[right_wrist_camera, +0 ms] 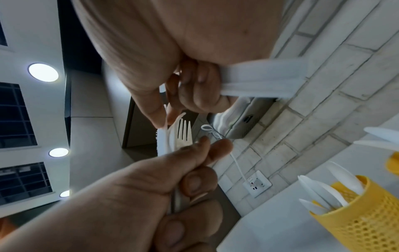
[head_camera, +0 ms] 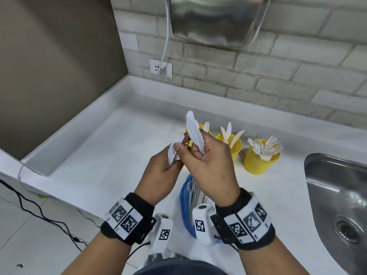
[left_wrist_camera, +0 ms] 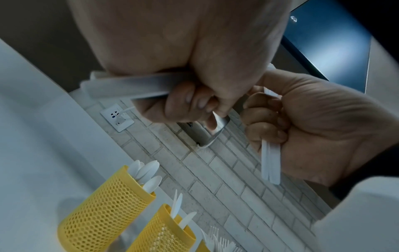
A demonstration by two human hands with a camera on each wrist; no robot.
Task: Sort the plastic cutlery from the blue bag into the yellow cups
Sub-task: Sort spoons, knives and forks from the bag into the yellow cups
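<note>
Both hands are raised above the blue bag (head_camera: 185,207), which lies on the counter with white cutlery inside. My left hand (head_camera: 174,155) grips a small bunch of white cutlery (head_camera: 174,150); the right wrist view shows a fork (right_wrist_camera: 183,134) and a serrated knife (right_wrist_camera: 161,141) in it. My right hand (head_camera: 200,153) holds several white knives (head_camera: 193,130) upright, blades up. Behind the hands stand three yellow mesh cups: the left cup (head_camera: 200,127) holds spoons, the middle cup (head_camera: 235,147) knives, the right cup (head_camera: 258,162) forks.
A steel sink (head_camera: 337,195) is set into the white counter (head_camera: 119,155) at the right. On the brick wall hang a metal hand dryer (head_camera: 218,20) and a socket (head_camera: 160,68) with its cord. Black cables trail over the floor (head_camera: 29,205) at the left.
</note>
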